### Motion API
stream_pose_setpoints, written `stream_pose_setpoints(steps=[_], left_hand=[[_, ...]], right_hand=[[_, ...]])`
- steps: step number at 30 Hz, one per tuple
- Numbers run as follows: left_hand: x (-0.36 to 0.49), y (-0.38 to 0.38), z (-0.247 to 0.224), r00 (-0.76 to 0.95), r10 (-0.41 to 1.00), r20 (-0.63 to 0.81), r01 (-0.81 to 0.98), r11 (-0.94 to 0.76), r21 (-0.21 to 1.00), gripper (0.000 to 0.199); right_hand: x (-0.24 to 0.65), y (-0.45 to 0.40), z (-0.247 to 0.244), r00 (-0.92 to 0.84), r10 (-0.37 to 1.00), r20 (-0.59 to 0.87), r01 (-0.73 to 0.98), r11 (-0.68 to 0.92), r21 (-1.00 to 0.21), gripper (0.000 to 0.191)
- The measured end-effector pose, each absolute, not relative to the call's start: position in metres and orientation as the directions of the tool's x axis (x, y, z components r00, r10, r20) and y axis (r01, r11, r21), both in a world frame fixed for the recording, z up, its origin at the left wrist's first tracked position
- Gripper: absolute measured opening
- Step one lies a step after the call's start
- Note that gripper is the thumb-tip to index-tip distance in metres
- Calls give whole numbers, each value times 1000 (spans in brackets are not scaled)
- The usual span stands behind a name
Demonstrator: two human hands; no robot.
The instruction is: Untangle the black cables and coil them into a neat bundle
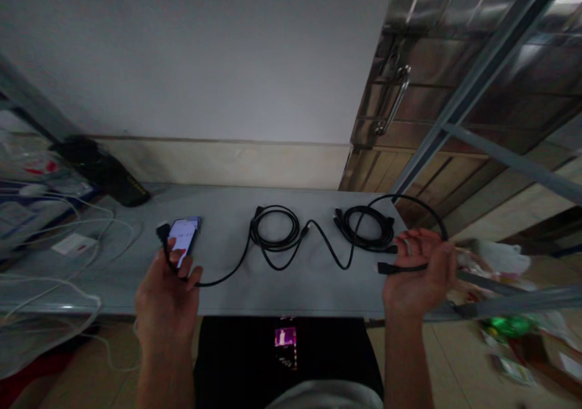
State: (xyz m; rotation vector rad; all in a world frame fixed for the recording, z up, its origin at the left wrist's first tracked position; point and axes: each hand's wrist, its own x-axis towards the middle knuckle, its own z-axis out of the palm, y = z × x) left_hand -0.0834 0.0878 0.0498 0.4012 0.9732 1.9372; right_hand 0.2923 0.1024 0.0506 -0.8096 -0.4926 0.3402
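My left hand (170, 288), at the left of the shelf, has its fingers curled round one end of a black cable (231, 274), whose plug points up beside a lit phone (182, 236). The cable runs right past a coiled black cable (275, 228) in the middle. A second black coil (368, 227) lies at the right, with several plugs around it. Beside that coil, my right hand (421, 269) is palm up, fingers curled round the other cable end. A plug (386, 268) sticks out to its left, and a loop arches above the hand.
A black bottle-like object (109, 172) leans at the back left. White cords (97, 245) and a small white card (74, 245) lie on the grey shelf (291, 300). Metal frame posts (473, 88) stand at the right, with bags (504, 257) beyond. A pale wall rises behind.
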Motion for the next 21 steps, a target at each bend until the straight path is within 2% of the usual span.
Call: stream_pose_setpoints(steps=[3,7,10,13,17,21], left_hand=[[-73,93,50,-546,832,-100,-513,-237,825,27],[-56,95,47,-539,842,-21,-335,-191,922,49],[-46,94,41,-401,916,6,-157,-75,985,56],[-34,91,37,-213,976,-52,-67,38,997,67],[-14,90,37,-98,989,-113,-139,98,985,75],[3,89,42,4,995,-101,-357,96,929,62]], right_hand=[[283,103,51,774,532,344,-110,647,-754,37],[269,99,49,636,631,444,-87,631,-771,31],[257,93,46,477,727,494,-59,587,-808,31],[243,87,48,292,805,516,-14,543,-840,32],[226,79,60,32,859,511,-36,512,-858,31],[217,76,71,-160,882,444,-51,441,-896,30]])
